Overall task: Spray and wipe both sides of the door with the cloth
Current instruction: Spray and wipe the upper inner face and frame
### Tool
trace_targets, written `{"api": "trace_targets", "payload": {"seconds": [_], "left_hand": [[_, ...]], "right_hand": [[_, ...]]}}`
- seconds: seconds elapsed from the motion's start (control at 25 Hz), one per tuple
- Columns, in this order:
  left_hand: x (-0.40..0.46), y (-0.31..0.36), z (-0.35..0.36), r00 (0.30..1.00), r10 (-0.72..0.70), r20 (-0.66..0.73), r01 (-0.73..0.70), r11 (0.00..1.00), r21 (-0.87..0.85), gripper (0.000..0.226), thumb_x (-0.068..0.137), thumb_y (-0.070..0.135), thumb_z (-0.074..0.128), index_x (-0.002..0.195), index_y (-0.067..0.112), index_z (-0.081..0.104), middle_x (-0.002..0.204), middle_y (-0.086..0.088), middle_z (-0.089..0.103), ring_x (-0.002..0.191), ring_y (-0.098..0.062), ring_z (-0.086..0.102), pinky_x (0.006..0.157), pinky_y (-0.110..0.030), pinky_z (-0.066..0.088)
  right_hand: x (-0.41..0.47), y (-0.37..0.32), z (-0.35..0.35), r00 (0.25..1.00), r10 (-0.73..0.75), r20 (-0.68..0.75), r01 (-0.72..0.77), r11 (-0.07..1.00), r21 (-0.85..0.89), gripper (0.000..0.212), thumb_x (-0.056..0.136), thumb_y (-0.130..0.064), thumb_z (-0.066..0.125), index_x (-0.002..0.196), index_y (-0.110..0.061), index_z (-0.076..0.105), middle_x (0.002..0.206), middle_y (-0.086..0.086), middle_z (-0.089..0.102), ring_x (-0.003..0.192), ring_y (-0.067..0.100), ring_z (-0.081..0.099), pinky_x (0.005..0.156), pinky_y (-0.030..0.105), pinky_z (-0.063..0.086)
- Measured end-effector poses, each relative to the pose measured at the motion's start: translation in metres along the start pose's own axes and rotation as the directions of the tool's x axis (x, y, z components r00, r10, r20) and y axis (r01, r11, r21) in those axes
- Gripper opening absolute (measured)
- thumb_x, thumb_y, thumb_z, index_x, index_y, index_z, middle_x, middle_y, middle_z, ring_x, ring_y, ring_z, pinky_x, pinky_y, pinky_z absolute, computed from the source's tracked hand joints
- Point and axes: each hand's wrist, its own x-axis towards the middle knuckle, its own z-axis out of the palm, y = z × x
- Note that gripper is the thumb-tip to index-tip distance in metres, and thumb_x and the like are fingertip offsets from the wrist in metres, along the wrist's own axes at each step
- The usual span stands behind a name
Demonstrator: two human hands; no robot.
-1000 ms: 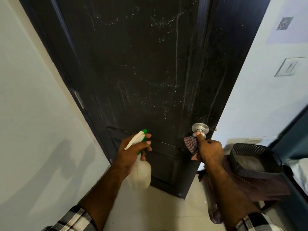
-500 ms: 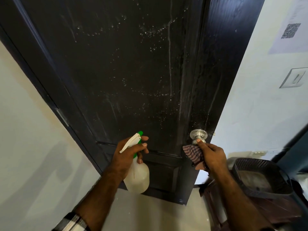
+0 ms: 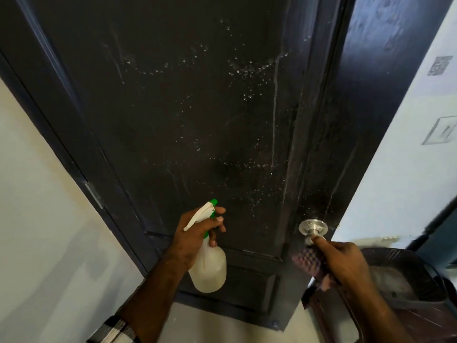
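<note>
Nearest to us, our left hand (image 3: 197, 233) grips the neck of the spray bottle (image 3: 209, 266), fingers curled round the green-and-white trigger head, nozzle aimed at the door just ahead of it. The pale bottle hangs below the fist, close to the lower panel but apart from it as far as we can tell.

To the right, at about the same reach, our right hand (image 3: 343, 263) holds the checked cloth (image 3: 306, 262) bunched under the palm, the cloth spilling out toward the left hand. The thumb tip stretches forward and touches the stem of the round metal knob (image 3: 312, 227), which sits just beyond and slightly above the knuckles. Behind that wrist, lower right, stands a dark mesh basket (image 3: 405, 258).

Farther off, above both hands, the dark door (image 3: 197, 120) rises, its face speckled with droplets and thin runs streaking down, thickest above the gap between the hands.

We judge the spraying of this side to be in hand or nearly done, with no wiping yet. Next, the right hand should leave the knob and press the cloth flat to the wet panel overhead, working downward before the runs reach the bottom.
</note>
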Motion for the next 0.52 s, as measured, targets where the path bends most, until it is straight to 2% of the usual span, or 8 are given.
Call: {"api": "trace_targets", "payload": {"seconds": [0.08,0.12,0.16,0.24,0.32,0.4,0.48,0.52], "left_hand": [[0.001,0.007,-0.022,0.999,0.021,0.028,-0.021,1.000,0.004,0.017,0.096,0.008,0.070,0.111,0.009,0.079,0.086,-0.022,0.073,0.055,-0.019,0.060,0.054,-0.034,0.054],[0.001,0.011,-0.034,0.999,0.036,0.035,-0.036,0.999,0.008,0.017,0.096,0.008,0.070,0.110,0.008,0.079,0.085,-0.022,0.073,0.054,-0.019,0.059,0.053,-0.034,0.053],[0.002,0.016,-0.047,0.998,0.048,0.038,-0.049,0.999,0.014,0.016,0.095,0.007,0.070,0.109,0.007,0.079,0.084,-0.022,0.073,0.054,-0.020,0.058,0.053,-0.034,0.052],[0.003,0.027,-0.069,0.997,0.076,0.022,-0.076,0.997,0.014,0.014,0.095,0.007,0.069,0.105,0.002,0.078,0.082,-0.022,0.072,0.052,-0.022,0.056,0.051,-0.033,0.049],[0.001,0.040,-0.091,0.993,0.113,-0.022,-0.113,0.994,0.016,0.012,0.095,0.006,0.069,0.096,-0.003,0.077,0.079,-0.022,0.071,0.050,-0.025,0.053,0.049,-0.032,0.047],[-0.002,0.055,-0.113,0.987,0.140,-0.083,-0.138,0.990,0.034,0.012,0.096,0.006,0.069,0.088,-0.001,0.075,0.075,-0.019,0.072,0.049,-0.025,0.053,0.049,-0.032,0.046],[-0.003,0.067,-0.126,0.975,0.144,-0.167,-0.137,0.989,0.057,0.016,0.097,0.008,0.069,0.081,0.008,0.073,0.069,-0.010,0.072,0.046,-0.019,0.054,0.047,-0.030,0.048],[-0.007,0.072,-0.145,0.958,0.156,-0.239,-0.144,0.987,0.064,0.018,0.097,0.009,0.068,0.080,0.011,0.072,0.067,-0.007,0.072,0.045,-0.015,0.055,0.046,-0.028,0.049]], "right_hand": [[-0.018,-0.018,-0.003,0.996,0.038,0.077,-0.004,0.916,-0.401,0.065,0.093,-0.078,0.058,0.092,-0.016,0.078,0.089,0.007,0.079,0.089,0.028,0.075,0.077,0.037,0.055],[-0.031,-0.032,-0.001,0.992,0.034,0.125,0.041,0.833,-0.552,0.069,0.088,-0.086,0.056,0.103,-0.022,0.076,0.108,0.007,0.079,0.102,0.027,0.074,0.086,0.037,0.055],[-0.048,-0.051,0.004,0.982,0.018,0.185,0.100,0.790,-0.604,0.067,0.084,-0.090,0.055,0.101,-0.028,0.073,0.114,0.003,0.078,0.107,0.024,0.073,0.090,0.035,0.055],[-0.078,-0.095,0.031,0.935,-0.055,0.350,0.236,0.834,-0.500,0.063,0.082,-0.093,0.055,0.077,-0.032,0.070,0.090,-0.005,0.078,0.090,0.014,0.075,0.082,0.032,0.056],[-0.096,-0.138,0.082,0.872,-0.151,0.466,0.311,0.906,-0.287,0.068,0.078,-0.093,0.057,0.074,-0.027,0.075,0.071,-0.004,0.074,0.069,0.010,0.071,0.076,0.037,0.058],[-0.099,-0.174,0.136,0.830,-0.210,0.517,0.284,0.956,-0.068,0.070,0.078,-0.086,0.064,0.086,-0.019,0.080,0.077,0.001,0.078,0.070,0.012,0.072,0.081,0.039,0.062],[-0.093,-0.206,0.171,0.811,-0.162,0.562,0.098,0.985,0.143,0.074,0.078,-0.078,0.075,0.102,-0.009,0.080,0.092,0.012,0.081,0.083,0.021,0.077,0.090,0.045,0.063],[-0.095,-0.226,0.191,0.776,-0.164,0.608,0.016,0.970,0.241,0.073,0.079,-0.072,0.079,0.110,-0.006,0.080,0.097,0.016,0.081,0.089,0.027,0.078,0.090,0.044,0.064]]}}
